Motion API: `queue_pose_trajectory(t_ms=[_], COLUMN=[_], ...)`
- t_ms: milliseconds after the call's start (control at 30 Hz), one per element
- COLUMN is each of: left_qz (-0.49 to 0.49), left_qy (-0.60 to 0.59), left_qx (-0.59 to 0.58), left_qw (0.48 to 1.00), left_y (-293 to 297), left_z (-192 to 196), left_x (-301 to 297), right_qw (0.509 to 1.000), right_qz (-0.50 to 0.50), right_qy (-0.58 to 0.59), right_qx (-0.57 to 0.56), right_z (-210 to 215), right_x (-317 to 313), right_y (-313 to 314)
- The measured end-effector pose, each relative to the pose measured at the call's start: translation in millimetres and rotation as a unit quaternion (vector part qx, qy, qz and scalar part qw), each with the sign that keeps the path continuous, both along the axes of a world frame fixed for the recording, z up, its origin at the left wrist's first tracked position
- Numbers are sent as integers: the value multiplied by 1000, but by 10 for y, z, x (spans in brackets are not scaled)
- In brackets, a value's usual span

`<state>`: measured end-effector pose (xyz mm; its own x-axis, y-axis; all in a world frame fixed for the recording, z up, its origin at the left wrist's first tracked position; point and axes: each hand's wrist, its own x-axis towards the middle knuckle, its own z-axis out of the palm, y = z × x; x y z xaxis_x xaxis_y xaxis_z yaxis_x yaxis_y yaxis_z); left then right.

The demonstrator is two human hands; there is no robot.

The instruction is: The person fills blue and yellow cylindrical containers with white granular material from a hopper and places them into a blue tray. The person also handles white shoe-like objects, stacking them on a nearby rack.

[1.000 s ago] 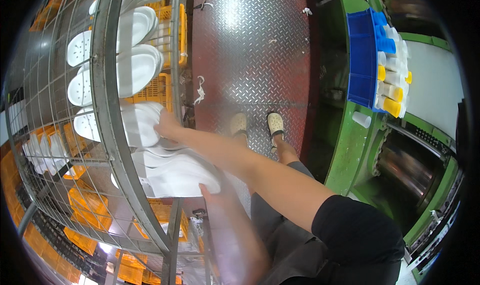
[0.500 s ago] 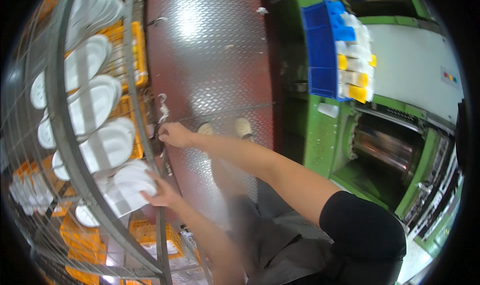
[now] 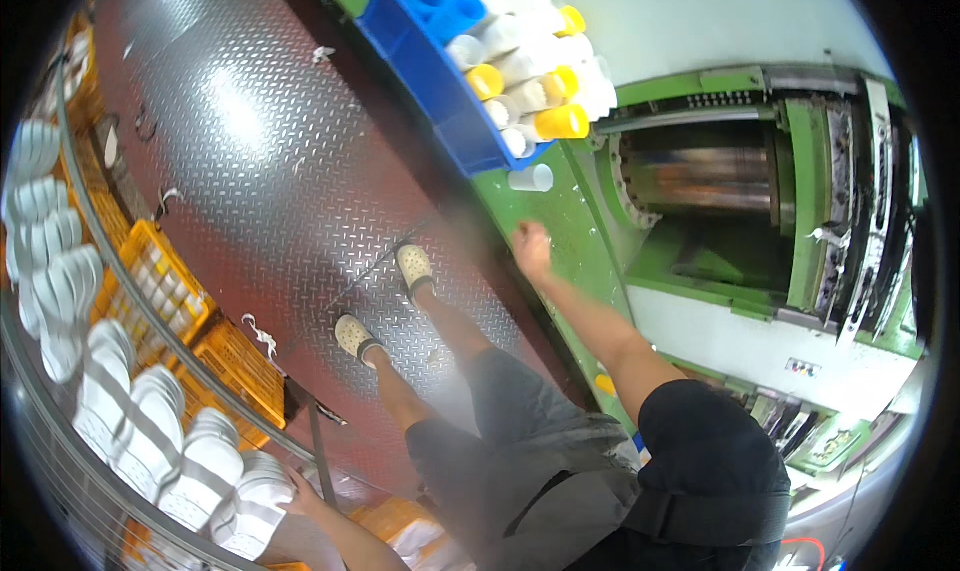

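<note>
At the lower left my left hand [image 3: 307, 493] has its fingers and thumb around the right edge of a stack of white, plate-like oval pieces [image 3: 250, 506]. That stack stands at the near end of a row in a metal wire rack. My right hand [image 3: 531, 249] is raised beside the green machine ledge [image 3: 575, 246], fingers curled in. What it holds, if anything, is too small to make out. A loose white cup [image 3: 531, 178] lies on the ledge just beyond it. Past the cup stands a blue bin [image 3: 425, 91] heaped with white, yellow and blue cups [image 3: 520, 61].
More stacks of white oval pieces [image 3: 150, 421] fill the rack behind its curved metal rail [image 3: 170, 341]. Orange crates [image 3: 235, 376] stand along it. A machine with an open chamber [image 3: 700, 186] is at the right. Scraps [image 3: 262, 336] lie on the metal tread-plate floor [image 3: 290, 171].
The view has turned towards the machine. My right hand has gone from beside the rack to the green ledge. My left hand stays at the stack of white oval pieces.
</note>
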<state>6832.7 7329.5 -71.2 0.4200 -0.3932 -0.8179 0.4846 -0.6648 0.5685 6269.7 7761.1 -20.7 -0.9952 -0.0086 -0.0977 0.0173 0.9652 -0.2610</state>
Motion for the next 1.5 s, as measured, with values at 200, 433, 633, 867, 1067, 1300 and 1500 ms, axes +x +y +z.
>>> queue_pose_trajectory(t_ms=[200,433,633,867,1067,1300,1500], left_qz=[24,-651,-838,-904,-903,-920,-917], left_qy=[-57,-55,-101,12,-16,-19,15], left_qx=[84,19,-383,-292,-356,-319,-325], left_qw=[995,757,376,311,240,227,232], left_y=[366,1917,2950,2789,2479,2028,1376], left_z=[184,295,1092,1668,2136,2546,2734], left_x=[-576,-3218,-5488,-5783,-5790,-5973,-6266], right_qw=[995,986,915,790,777,736,737], right_qz=[55,31,167,252,421,453,462], right_qy=[82,-165,-269,-410,-406,-446,-449], right_qx=[3,25,-251,-380,-233,-233,-205], right_z=[-215,-427,953,1527,1433,1731,1974], right_x=[-1247,-1362,-777,-895,-896,-1005,-1189], right_y=[629,604,182,200,-199,-709,-1228])
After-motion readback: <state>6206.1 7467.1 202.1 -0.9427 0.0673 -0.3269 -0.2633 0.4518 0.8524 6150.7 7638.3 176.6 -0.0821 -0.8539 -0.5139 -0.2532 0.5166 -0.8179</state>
